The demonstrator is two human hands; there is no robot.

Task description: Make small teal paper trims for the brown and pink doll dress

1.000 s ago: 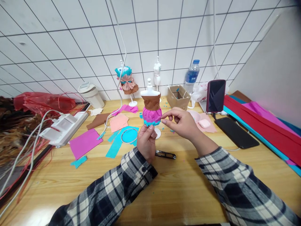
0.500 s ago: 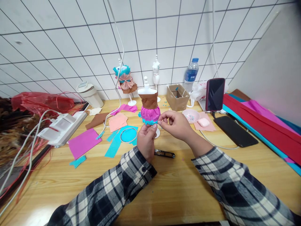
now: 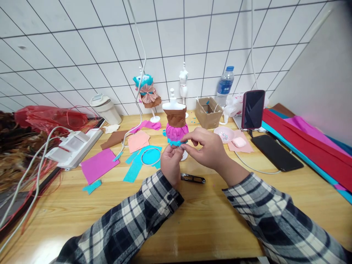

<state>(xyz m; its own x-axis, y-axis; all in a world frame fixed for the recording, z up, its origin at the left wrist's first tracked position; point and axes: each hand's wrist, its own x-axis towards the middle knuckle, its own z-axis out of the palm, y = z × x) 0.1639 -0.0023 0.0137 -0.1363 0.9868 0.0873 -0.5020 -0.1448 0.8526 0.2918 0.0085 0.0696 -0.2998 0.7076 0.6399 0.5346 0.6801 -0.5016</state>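
Observation:
A small white dress form (image 3: 173,106) stands upright before me, dressed in a brown crepe paper bodice (image 3: 176,117) and a gathered magenta skirt (image 3: 176,131). Around the skirt's lower edge runs a blue crepe paper strip (image 3: 173,142). My left hand (image 3: 171,163) pinches the strip from below at the front. Thumb and forefinger of my right hand (image 3: 206,148) close on the same strip at its right side. Just right of my left wrist, black thread snips (image 3: 193,178) lie on the table. The stand's white base (image 3: 184,156) is partly hidden behind my hands.
Blue paper pieces (image 3: 133,168), a metal ring (image 3: 150,157) and a magenta sheet (image 3: 99,165) lie left. Behind are a decorated form (image 3: 147,93), a bare form (image 3: 183,82) and a cardboard box (image 3: 209,113). Rightward are a bead dish (image 3: 224,135), an upright phone (image 3: 252,110) and a power bank (image 3: 277,153).
My right hand has shifted slightly left and its fingers now press against the blue strip, closer to my left fingertips. The whole view has moved a little.

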